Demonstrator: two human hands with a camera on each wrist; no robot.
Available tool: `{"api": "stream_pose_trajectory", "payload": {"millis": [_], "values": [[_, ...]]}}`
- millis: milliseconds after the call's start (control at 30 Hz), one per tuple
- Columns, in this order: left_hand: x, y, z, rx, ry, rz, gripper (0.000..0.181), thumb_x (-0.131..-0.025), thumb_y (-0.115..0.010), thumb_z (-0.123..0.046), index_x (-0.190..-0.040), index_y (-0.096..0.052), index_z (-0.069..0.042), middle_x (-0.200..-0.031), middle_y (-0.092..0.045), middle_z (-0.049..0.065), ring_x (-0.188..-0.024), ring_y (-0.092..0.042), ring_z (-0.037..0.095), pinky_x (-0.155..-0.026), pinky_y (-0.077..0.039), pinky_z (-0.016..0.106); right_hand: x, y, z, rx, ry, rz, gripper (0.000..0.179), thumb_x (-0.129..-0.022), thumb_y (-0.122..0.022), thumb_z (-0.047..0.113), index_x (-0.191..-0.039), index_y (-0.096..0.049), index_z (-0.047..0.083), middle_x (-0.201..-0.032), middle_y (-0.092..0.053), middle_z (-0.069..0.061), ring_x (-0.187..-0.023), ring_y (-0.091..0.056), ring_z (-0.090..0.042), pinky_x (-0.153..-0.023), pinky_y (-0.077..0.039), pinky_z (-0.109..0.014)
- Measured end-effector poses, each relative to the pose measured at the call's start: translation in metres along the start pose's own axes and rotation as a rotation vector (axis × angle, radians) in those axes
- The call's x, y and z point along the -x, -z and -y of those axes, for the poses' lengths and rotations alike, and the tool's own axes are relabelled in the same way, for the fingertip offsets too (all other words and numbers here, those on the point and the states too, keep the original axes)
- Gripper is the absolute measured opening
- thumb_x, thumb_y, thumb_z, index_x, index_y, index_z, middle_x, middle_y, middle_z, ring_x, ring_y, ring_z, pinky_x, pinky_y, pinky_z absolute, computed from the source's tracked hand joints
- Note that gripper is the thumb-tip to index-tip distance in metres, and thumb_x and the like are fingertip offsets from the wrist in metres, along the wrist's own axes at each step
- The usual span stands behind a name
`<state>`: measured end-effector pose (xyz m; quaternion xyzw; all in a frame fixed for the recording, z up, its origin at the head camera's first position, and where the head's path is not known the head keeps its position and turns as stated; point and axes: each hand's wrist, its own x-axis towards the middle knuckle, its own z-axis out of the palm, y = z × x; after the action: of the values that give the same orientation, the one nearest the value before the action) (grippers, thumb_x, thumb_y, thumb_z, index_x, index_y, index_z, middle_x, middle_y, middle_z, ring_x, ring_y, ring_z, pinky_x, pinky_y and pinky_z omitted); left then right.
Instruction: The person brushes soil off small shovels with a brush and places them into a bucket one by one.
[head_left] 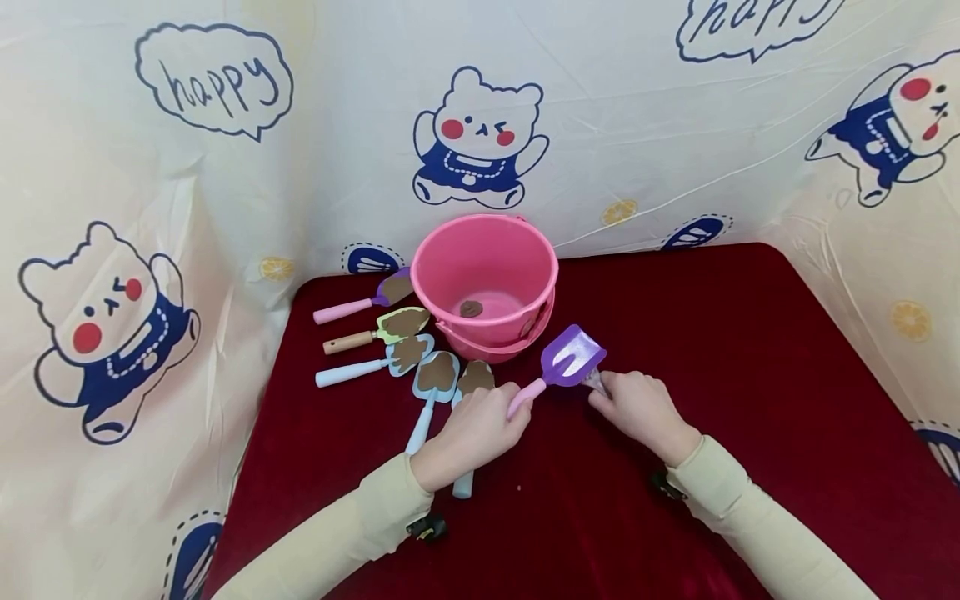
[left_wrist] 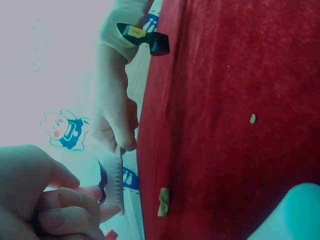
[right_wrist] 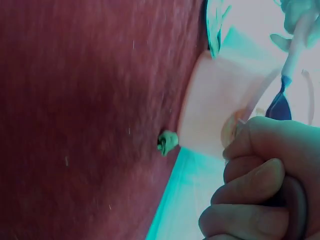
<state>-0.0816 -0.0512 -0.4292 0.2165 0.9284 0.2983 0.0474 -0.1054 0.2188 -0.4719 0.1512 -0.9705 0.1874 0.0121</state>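
Observation:
My left hand (head_left: 480,425) grips the pink handle of a small toy shovel with a purple blade (head_left: 573,357). The blade points up and right, in front of the bucket, its face bare and shiny. My right hand (head_left: 641,410) grips a pale tool (head_left: 592,382) right at the blade's edge. In the left wrist view this tool (left_wrist: 116,180) is a flat strip with small teeth along it; its handle is hidden in the fist. A pink bucket (head_left: 483,242) stands behind both hands, with a brown lump (head_left: 471,309) on its floor.
Left of the bucket, several toy shovels bear brown, clay-like material, among them a green one (head_left: 405,323), a purple one (head_left: 397,287) and a blue one (head_left: 437,375). Small crumbs (left_wrist: 163,201) lie on the red cloth (head_left: 750,350). Printed curtains surround the table.

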Motion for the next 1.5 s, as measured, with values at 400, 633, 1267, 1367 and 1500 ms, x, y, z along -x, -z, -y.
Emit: {"api": "stream_pose_trajectory", "payload": {"millis": [400,633,1267,1367,1500], "values": [[0.006,0.011,0.002,-0.030,-0.044,-0.066,0.028,-0.102,-0.064,-0.025,-0.078,-0.054,-0.013,-0.057,-0.042,-0.005,-0.049,-0.042,0.011,-0.047,-0.038,0.027,-0.001,0.016,-0.012,-0.044,-0.087,0.014,0.027,-0.092,-0.059,0.013,-0.069,-0.044,0.013,-0.058,-0.037,0.003,-0.051,-0.036,-0.013,-0.045,-0.033,-0.031],[0.008,0.054,-0.008,0.025,-0.106,-0.177,0.011,-0.099,-0.067,-0.023,-0.098,-0.066,-0.012,-0.066,-0.052,-0.008,-0.056,-0.050,0.009,-0.052,-0.045,0.026,0.005,0.022,-0.021,-0.217,-0.213,0.165,0.019,-0.103,-0.053,0.013,-0.086,-0.055,0.005,-0.058,-0.056,-0.003,-0.043,-0.054,-0.014,-0.041,-0.048,-0.031],[-0.032,0.145,0.031,-0.150,0.030,-0.233,0.027,-0.107,-0.049,-0.023,-0.114,-0.064,-0.002,-0.071,-0.055,0.008,-0.062,-0.053,0.022,-0.059,-0.046,0.036,0.006,0.027,-0.014,-0.113,-0.212,0.120,0.045,-0.114,-0.032,0.033,-0.083,-0.054,0.009,-0.066,-0.046,-0.004,-0.058,-0.045,-0.019,-0.063,-0.046,-0.040],[-0.038,0.144,0.039,-0.176,0.025,-0.225,0.026,-0.106,-0.055,-0.021,-0.120,-0.067,-0.001,-0.080,-0.059,0.011,-0.072,-0.056,0.026,-0.066,-0.048,0.039,0.007,0.025,-0.012,-0.108,-0.220,0.136,0.047,-0.114,-0.030,0.033,-0.081,-0.054,0.011,-0.066,-0.045,-0.004,-0.060,-0.046,-0.019,-0.066,-0.047,-0.041],[-0.044,0.140,0.046,-0.180,0.022,-0.196,0.031,-0.105,-0.063,-0.021,-0.131,-0.068,-0.003,-0.097,-0.063,0.016,-0.089,-0.057,0.030,-0.078,-0.052,0.044,0.010,0.020,-0.010,-0.114,-0.214,0.139,0.044,-0.114,-0.033,0.032,-0.081,-0.054,0.011,-0.065,-0.044,-0.004,-0.059,-0.044,-0.018,-0.063,-0.045,-0.039]]}}
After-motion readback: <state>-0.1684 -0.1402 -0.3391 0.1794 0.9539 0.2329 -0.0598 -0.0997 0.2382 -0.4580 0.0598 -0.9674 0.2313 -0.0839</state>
